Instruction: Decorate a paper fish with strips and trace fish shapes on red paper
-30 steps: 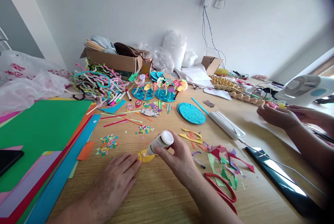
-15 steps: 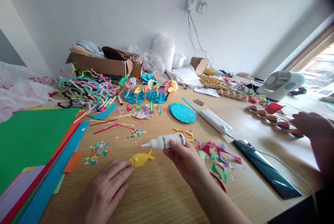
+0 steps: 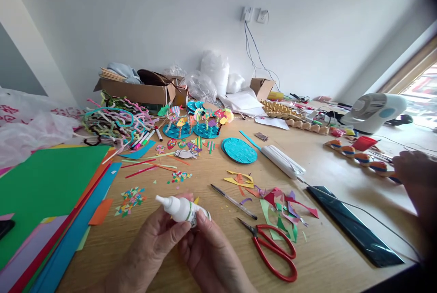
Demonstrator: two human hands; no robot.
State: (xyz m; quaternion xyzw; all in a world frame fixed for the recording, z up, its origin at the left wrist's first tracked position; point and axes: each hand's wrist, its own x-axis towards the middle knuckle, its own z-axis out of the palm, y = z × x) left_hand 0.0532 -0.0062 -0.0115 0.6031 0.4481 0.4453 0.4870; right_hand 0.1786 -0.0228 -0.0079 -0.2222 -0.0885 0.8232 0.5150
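Head view: both the left hand (image 3: 155, 238) and right hand (image 3: 205, 250) clasp a small white plastic glue bottle (image 3: 180, 209), nozzle pointing left; its green-edged label is unreadable.

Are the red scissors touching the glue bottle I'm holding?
Apart. The head view shows the red scissors lying on the table to the right of the hands, with bare wood between them and the glue bottle.
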